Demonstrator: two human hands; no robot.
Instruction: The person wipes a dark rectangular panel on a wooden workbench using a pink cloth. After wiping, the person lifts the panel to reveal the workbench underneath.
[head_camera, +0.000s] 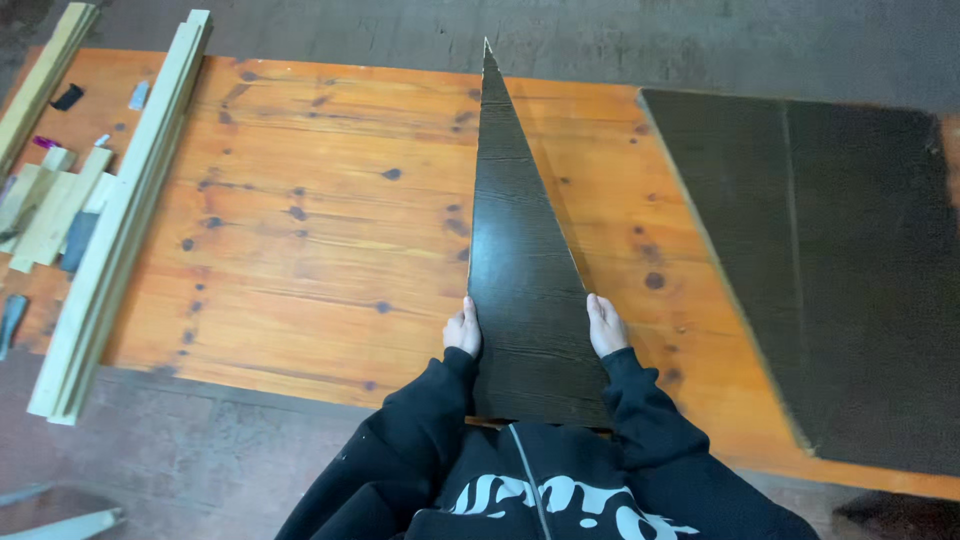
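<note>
A long dark brown triangular board (520, 260) with a wood-grain face lies over the orange pine tabletop (320, 230), its sharp tip pointing away from me. My left hand (463, 328) grips its left edge near the wide end. My right hand (606, 325) grips the right edge opposite. Both arms wear black sleeves. The wide end of the triangle reaches my chest and hides the table's near edge there.
A large dark panel (850, 270) with a slanted cut edge covers the table's right part. Long pale wooden strips (120, 210) lie along the left side, with short offcuts (45, 205) and small tools beside them. Grey floor surrounds the table.
</note>
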